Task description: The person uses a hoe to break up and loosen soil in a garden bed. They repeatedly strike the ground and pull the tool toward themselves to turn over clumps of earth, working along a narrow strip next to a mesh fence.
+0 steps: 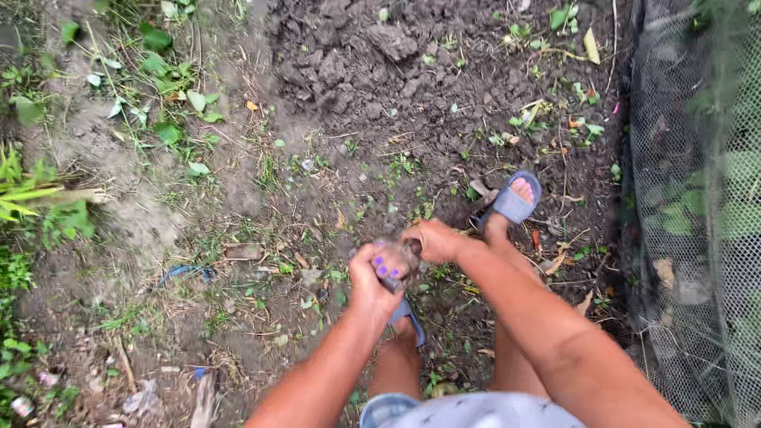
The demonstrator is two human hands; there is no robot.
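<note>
The soil (372, 71) at 12 o'clock is showing dark brown, clumped and speckled with small green sprouts. The leaves (170, 87) at 10 o'clock are showing bright green, and the grass (24, 190) at 9 o'clock is running yellow-green. The netting (697, 214) at 3 o'clock is showing dark grey in a fine mesh pattern. The sandal (514, 203) at 1 o'clock is showing slate blue. The left hand (379, 279) is wearing purple polish on 3 visible nails. The shorts (468, 412) at 6 o'clock are showing pale grey with small dark marks.
</note>
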